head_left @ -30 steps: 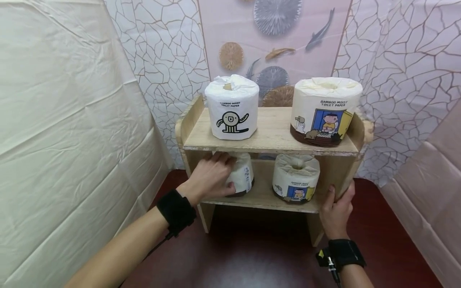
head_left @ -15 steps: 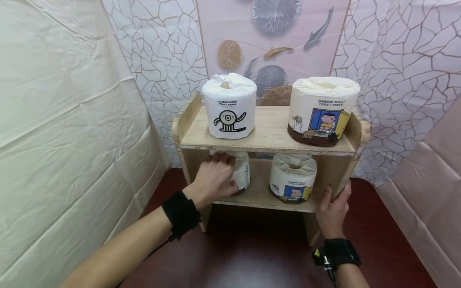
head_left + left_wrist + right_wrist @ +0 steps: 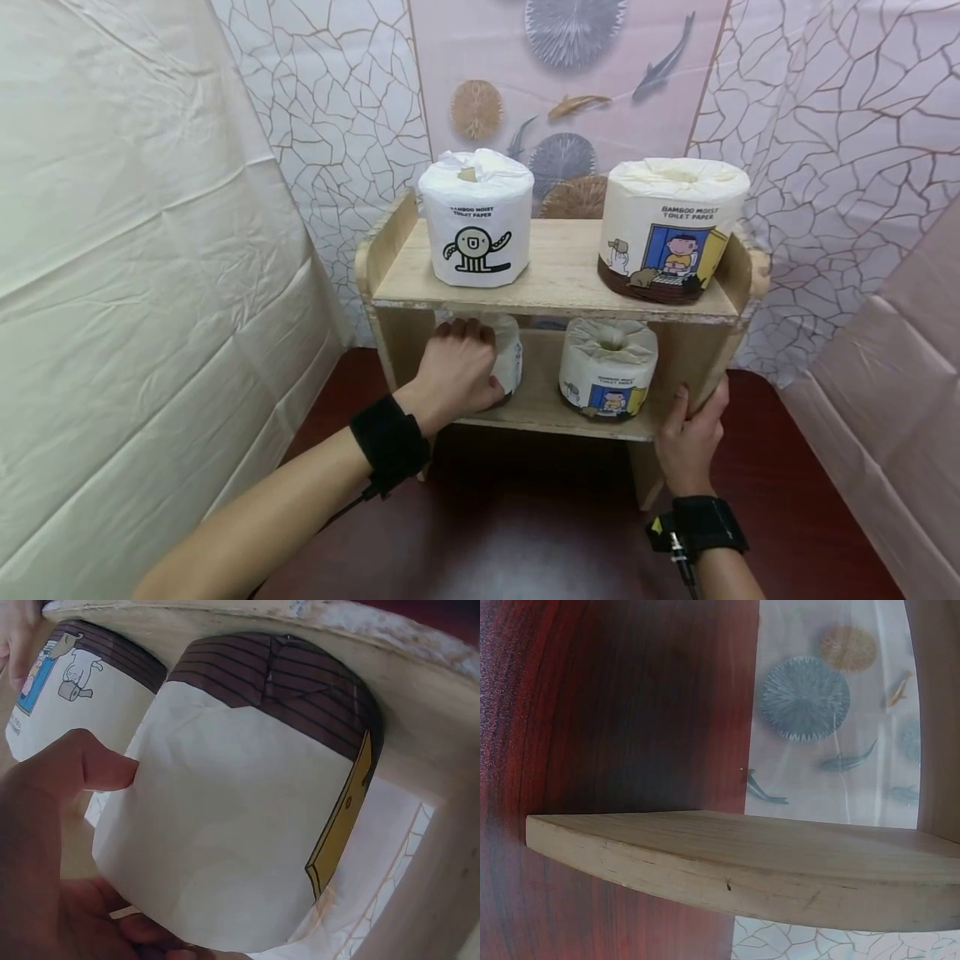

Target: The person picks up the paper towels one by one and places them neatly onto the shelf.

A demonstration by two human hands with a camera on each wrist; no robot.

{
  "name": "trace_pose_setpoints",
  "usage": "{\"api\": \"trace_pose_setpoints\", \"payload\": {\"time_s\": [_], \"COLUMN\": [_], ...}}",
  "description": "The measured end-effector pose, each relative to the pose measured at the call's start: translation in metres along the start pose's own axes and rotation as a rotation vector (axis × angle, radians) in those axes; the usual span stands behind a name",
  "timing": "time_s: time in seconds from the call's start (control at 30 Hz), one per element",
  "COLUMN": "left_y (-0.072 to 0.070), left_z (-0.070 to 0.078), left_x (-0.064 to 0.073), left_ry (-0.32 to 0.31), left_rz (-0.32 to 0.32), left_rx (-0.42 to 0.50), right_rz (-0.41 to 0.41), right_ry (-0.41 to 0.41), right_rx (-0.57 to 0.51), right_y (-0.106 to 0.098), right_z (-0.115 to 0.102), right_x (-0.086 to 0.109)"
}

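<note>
My left hand [image 3: 453, 371] grips a wrapped toilet roll [image 3: 510, 354] on the left of the lower shelf. In the left wrist view the thumb presses the plain cream side of this toilet roll [image 3: 217, 802], and the other fingers reach round its top edge. A brown striped band runs round its base. My right hand [image 3: 690, 437] holds the right side panel [image 3: 693, 354] of the wooden shelf unit [image 3: 566, 258], thumb on the inner face. Beside the gripped roll, a second toilet roll [image 3: 609, 367] with a cartoon print stands upright on the lower shelf.
On the upper shelf stand a white toilet roll [image 3: 476, 221] at left and a cream one [image 3: 671, 233] at right. The unit sits on a dark red table [image 3: 540, 533]. Cloth walls [image 3: 150, 275] enclose the sides, and a patterned sheet [image 3: 345, 108] hangs behind.
My left hand has shifted slightly right and turned with the gripped toilet roll; its blue lettering now sits nearer the right edge. The right hand keeps its hold on the panel.
</note>
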State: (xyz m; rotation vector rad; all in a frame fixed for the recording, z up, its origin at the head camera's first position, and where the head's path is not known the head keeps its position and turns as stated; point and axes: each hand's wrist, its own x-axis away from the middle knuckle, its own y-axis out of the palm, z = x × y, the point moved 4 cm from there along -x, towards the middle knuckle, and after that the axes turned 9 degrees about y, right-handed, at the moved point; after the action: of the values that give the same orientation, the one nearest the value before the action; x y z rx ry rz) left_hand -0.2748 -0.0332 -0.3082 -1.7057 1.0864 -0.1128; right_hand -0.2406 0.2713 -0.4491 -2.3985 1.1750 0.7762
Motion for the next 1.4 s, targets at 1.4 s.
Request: {"api": "trace_pose_setpoints", "payload": {"time_s": [1.4], "left_y": [-0.006], "left_z": [-0.061], "left_x": [0.023], "left_ry": [0.400], "left_rz": [0.092], "left_rx": [-0.214], "right_rz": [0.059], "right_ry": [0.010], "right_rx": [0.013], "right_y": [0.002], "right_z": [0.001], "right_x": [0.000]}}
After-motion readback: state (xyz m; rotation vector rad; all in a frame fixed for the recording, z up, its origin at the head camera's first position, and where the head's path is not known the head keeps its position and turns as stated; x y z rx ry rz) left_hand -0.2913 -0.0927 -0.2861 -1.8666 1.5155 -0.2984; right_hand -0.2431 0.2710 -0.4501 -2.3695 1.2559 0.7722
